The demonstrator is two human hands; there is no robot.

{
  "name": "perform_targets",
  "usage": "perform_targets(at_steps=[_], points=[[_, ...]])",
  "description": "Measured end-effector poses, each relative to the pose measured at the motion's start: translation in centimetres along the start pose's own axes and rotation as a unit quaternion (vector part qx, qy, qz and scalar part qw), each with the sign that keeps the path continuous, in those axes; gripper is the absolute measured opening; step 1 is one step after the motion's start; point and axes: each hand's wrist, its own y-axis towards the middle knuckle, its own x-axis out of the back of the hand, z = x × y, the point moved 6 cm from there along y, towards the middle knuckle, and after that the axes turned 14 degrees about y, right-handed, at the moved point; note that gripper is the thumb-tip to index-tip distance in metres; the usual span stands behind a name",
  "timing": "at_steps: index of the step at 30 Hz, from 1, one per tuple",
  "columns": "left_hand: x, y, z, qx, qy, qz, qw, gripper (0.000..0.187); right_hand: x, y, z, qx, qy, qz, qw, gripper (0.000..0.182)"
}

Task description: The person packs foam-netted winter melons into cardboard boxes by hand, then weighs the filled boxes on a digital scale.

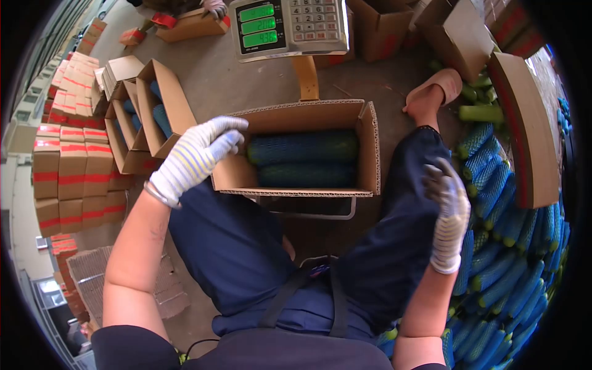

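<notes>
An open cardboard carton (pixel 374 148) stands between my knees on a platform scale, whose keypad and green-lit display (pixel 290 28) rise behind it. Inside lie long green gourds (pixel 302 147) in blue mesh sleeves, side by side. My left hand (pixel 200 148), in a striped work glove, hovers at the carton's left rim with fingers stretched and nothing in them. By my right knee, my gloved right hand (pixel 449 209) is raised with its fingers apart and holds nothing. It is nearest to a large heap of mesh-wrapped gourds (pixel 502 265) on the right.
More open cartons (pixel 154 114) with netted gourds stand at left, before stacked red-taped boxes (pixel 77 160). A tall carton (pixel 524 129) leans beside the heap. Flattened cardboard (pixel 92 283) lies at lower left. Another person's gloved hand (pixel 216 8) holds a box at the top.
</notes>
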Motion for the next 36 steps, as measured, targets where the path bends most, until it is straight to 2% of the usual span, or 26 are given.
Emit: perform_targets(at_steps=[3,6,7,9,11,13,14,15,17,20,21,22,23,25,27,30,31,33,34,35,36], points=[[-2.3,-0.9,-1.9,-0.077,0.178,0.034,0.981,0.030,9.4,-3.3,0.2,0.056,0.014,-0.148,0.987,0.039],[-5.4,1.2,-3.5,-0.118,0.282,0.091,0.948,0.031,18.2,-10.1,-1.4,0.058,-0.238,-0.214,0.946,0.038],[-6.4,2.1,-4.0,-0.124,0.316,0.109,0.934,0.032,20.4,-13.1,-2.0,0.044,-0.345,-0.220,0.912,0.038],[-7.9,3.1,-4.5,-0.137,0.357,0.119,0.917,0.033,24.5,-19.7,-5.1,-0.068,-0.519,-0.217,0.824,0.041],[-8.9,3.3,-5.2,-0.146,0.332,0.118,0.924,0.035,25.9,-25.8,-6.9,-0.130,-0.490,-0.268,0.819,0.049],[-9.8,3.1,-6.1,-0.133,0.291,0.132,0.938,0.037,27.0,-29.0,-7.3,-0.092,-0.615,-0.290,0.728,0.058],[-10.2,2.9,-5.8,-0.100,0.259,0.142,0.950,0.039,27.7,-30.3,-7.8,-0.101,-0.621,-0.311,0.713,0.065],[-10.4,2.9,-6.8,-0.091,0.269,0.142,0.948,0.039,28.5,-30.4,-7.9,-0.090,-0.617,-0.324,0.712,0.065],[-10.2,1.6,-6.7,-0.067,0.264,0.136,0.952,0.043,30.3,-29.9,-10.2,-0.129,-0.568,-0.327,0.744,0.068],[-9.1,-0.6,-6.0,-0.097,0.309,0.107,0.940,0.047,31.1,-27.0,-13.2,-0.196,-0.566,-0.256,0.759,0.076],[-8.7,-1.7,-5.8,-0.098,0.342,0.093,0.930,0.046,30.6,-25.7,-14.0,-0.257,-0.535,-0.217,0.775,0.081],[-8.4,-2.6,-4.8,-0.115,0.365,0.057,0.922,0.042,30.3,-24.6,-14.4,-0.340,-0.522,-0.196,0.757,0.089],[-7.9,-3.1,-3.4,-0.136,0.387,0.027,0.912,0.038,32.7,-25.3,-17.1,-0.297,-0.562,-0.202,0.745,0.095],[-7.7,-3.1,-0.2,-0.090,0.433,0.011,0.897,0.028,34.8,-24.8,-18.4,-0.302,-0.595,-0.202,0.717,0.101],[-7.3,-2.6,-2.0,-0.051,0.434,-0.041,0.898,0.024,34.8,-23.6,-17.5,-0.380,-0.536,-0.181,0.732,0.103],[-8.1,-0.8,-4.2,-0.030,0.416,-0.066,0.907,0.036,37.8,-23.9,-19.4,-0.329,-0.558,-0.192,0.737,0.078],[-8.5,0.1,-5.0,-0.043,0.400,-0.069,0.913,0.040,38.5,-23.7,-20.1,-0.329,-0.565,-0.191,0.732,0.078],[-8.4,2.6,-6.6,-0.089,0.352,-0.057,0.930,0.045,39.4,-24.3,-20.7,-0.313,-0.525,-0.197,0.766,0.071],[-8.3,4.2,-7.2,-0.102,0.335,-0.003,0.937,0.044,38.0,-24.0,-20.2,-0.319,-0.503,-0.201,0.777,0.066],[-8.5,5.4,-8.3,-0.115,0.317,0.050,0.940,0.043,37.9,-24.0,-20.6,-0.362,-0.472,-0.187,0.782,0.087],[-9.2,6.1,-9.9,-0.128,0.324,0.088,0.933,0.041,38.0,-24.1,-20.8,-0.354,-0.461,-0.207,0.787,0.086]])
